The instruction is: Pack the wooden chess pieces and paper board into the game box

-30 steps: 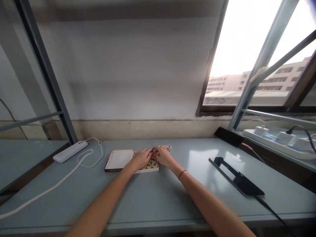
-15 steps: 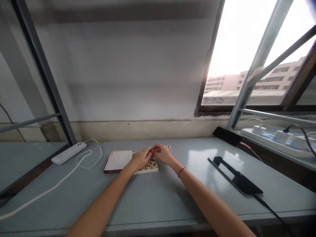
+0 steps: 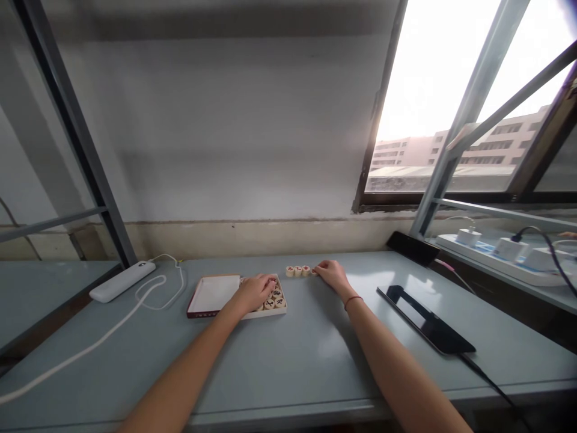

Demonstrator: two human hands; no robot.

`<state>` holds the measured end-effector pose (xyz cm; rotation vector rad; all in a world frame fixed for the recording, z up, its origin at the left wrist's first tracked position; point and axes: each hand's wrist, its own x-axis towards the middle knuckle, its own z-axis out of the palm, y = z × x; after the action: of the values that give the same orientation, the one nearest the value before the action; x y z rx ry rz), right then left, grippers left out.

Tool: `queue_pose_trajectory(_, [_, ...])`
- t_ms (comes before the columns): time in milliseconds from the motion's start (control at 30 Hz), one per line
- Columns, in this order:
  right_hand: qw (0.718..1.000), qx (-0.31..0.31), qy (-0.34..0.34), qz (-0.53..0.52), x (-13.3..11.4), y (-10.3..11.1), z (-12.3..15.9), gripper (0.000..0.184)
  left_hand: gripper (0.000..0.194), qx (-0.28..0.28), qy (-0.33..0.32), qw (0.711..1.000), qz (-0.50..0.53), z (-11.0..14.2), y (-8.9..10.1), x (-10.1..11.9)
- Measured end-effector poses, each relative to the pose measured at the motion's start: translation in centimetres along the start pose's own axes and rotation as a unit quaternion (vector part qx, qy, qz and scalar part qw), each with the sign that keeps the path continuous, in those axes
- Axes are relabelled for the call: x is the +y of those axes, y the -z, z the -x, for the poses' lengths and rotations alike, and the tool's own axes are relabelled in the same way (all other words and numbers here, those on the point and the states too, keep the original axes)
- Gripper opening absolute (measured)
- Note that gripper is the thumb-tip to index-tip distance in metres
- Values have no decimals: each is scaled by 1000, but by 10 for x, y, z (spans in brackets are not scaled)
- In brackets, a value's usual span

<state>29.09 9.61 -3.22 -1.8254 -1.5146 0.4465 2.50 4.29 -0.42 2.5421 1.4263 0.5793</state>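
Note:
A white box tray [image 3: 282, 311] on the desk holds several round wooden Chinese chess pieces [image 3: 269, 303] with dark characters. My left hand [image 3: 255, 293] rests over the tray, covering part of it, its fingertips closed on a red-marked chess piece at the back right. To the right of the tray, three light round pieces with red characters [image 3: 298, 271] stand side by side in a row. My right hand [image 3: 332, 274] pinches another chess piece [image 3: 314, 272] at the right end of that row, partly hidden by the fingers. The open lid [image 3: 216, 293], white inside with dark red edges, adjoins the tray's left.
A white power bank [image 3: 121, 282] with a white cable lies at the left. On the right are a dark tablet [image 3: 426, 322] with a black cable, a black phone-like slab [image 3: 412, 248] and a white power strip [image 3: 482, 255]. The wall [image 3: 252, 237] bounds the desk behind.
My right hand has moved right, away from my left hand, to the row's end with a piece. Three row pieces now show where one showed before. My left hand stays at the tray.

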Motion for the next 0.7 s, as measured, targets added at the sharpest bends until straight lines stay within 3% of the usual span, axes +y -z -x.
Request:
queue_pose_trajectory(100, [1000,-2,13,26,-1,-4,0,18,39,5,-4,1000,-16,0,1,1])
queue_pose_trajectory(300, [991,88,92,45,-25,-5,10,20,41,16,29,996,-82,-4,5,-2])
queue_pose_trajectory(533, [967,-83,240,36,-71,-29,47,26,40,-55,68,989,-120,-15,7,5])
queue_pose_trajectory(700, [952,-131,271,59,-77,-41,58,23,36,-30,50,996,-67,-20,0,14])
